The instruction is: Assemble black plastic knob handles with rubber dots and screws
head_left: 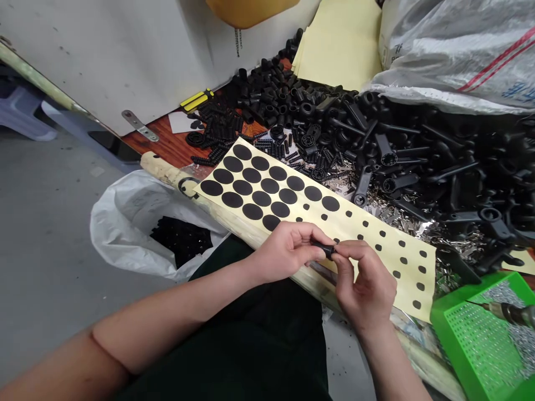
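Observation:
Between the fingers of both hands is a small black plastic cylinder (324, 249), held just above the table's front edge. My left hand (288, 250) is closed round its left end. At its right end, my right hand (361, 278) pinches with thumb and forefinger; whether a smaller piece sits in that pinch cannot be made out. Under and behind the hands lies a cream backing sheet (412, 239) with round black stickers (261, 199) on its left part and small black dots on its right part.
Black plastic parts (284, 100) and handle-like pieces (384, 150) are heaped behind the sheet, with small metal clips among them. A green basket (445, 334) of screws stands right, a screwdriver-like tip (497, 309) over it. A white bag (121, 217) hangs left; a yellow-handled tool (197, 100) lies behind.

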A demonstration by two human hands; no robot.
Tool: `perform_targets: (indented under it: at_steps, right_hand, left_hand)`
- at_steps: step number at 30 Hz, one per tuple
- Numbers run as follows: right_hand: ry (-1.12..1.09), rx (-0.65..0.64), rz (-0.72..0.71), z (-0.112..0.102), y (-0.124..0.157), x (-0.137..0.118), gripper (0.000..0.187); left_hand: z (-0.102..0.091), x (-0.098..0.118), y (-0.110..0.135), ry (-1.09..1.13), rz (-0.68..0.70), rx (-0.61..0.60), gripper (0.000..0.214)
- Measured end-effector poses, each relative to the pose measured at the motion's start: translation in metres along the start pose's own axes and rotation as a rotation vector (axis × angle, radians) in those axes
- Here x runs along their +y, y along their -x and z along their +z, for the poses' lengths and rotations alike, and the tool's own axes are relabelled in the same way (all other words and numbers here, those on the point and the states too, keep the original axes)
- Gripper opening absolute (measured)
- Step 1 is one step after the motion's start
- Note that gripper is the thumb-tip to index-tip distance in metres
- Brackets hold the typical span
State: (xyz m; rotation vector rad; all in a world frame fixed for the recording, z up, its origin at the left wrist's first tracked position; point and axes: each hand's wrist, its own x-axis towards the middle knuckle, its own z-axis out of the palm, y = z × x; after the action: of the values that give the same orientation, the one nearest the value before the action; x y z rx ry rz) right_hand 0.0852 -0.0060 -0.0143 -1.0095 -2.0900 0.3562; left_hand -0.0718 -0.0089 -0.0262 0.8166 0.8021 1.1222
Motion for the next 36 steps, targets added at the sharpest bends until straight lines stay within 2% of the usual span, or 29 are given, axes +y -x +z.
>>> perform_targets:
  at_steps: [4,6,8,12,15,17,22,26,29,33,36]
  right_hand:
    - [-0.014,-0.087,-0.162,-0.007,-0.008,0.008,0.023]
    - [-0.008,-0.106,-0.153,-0.009,-0.009,0.009,0.020]
    - [-0.032,-0.096,-0.038,-0.008,-0.007,0.007,0.016]
    - [-0.110,-0.050,0.327,-0.001,0.003,-0.002,0.007]
    - [-0.211,-0.050,0.555,0.003,0.008,-0.008,0.014]
    - [-0.239,-0.029,0.626,0.005,0.008,-0.010,0.017]
    - [-0.268,0.055,0.635,0.004,0.002,-0.014,0.016]
    - [-0.439,0.041,0.671,0.002,-0.003,-0.017,0.015]
    - [-0.488,0.019,0.690,0.001,-0.005,-0.015,0.020]
    - [-0.410,0.068,0.686,-0.002,-0.005,-0.012,0.024]
    - [-0.258,0.063,0.608,-0.005,-0.005,-0.009,0.022]
  left_hand:
    - [-0.004,0.002,-0.003,0.082,-0.060,-0.029,0.013]
    - [-0.004,0.001,-0.002,0.087,-0.051,-0.019,0.014]
    - [-0.002,0.000,0.000,0.070,-0.013,0.012,0.014]
    - [0.003,-0.004,0.004,-0.033,0.069,0.098,0.014]
    - [0.003,-0.008,0.006,-0.121,0.110,0.118,0.015]
    - [0.003,-0.009,0.005,-0.167,0.135,0.111,0.015]
    - [0.004,-0.006,0.003,-0.099,0.101,0.099,0.014]
    - [0.005,-0.002,0.001,0.044,0.054,0.062,0.013]
    - [0.003,0.000,0.001,0.066,0.051,0.074,0.014]
    - [0.001,0.000,0.001,0.040,0.049,0.105,0.017]
    - [0.001,0.000,0.002,0.038,0.045,0.106,0.017]
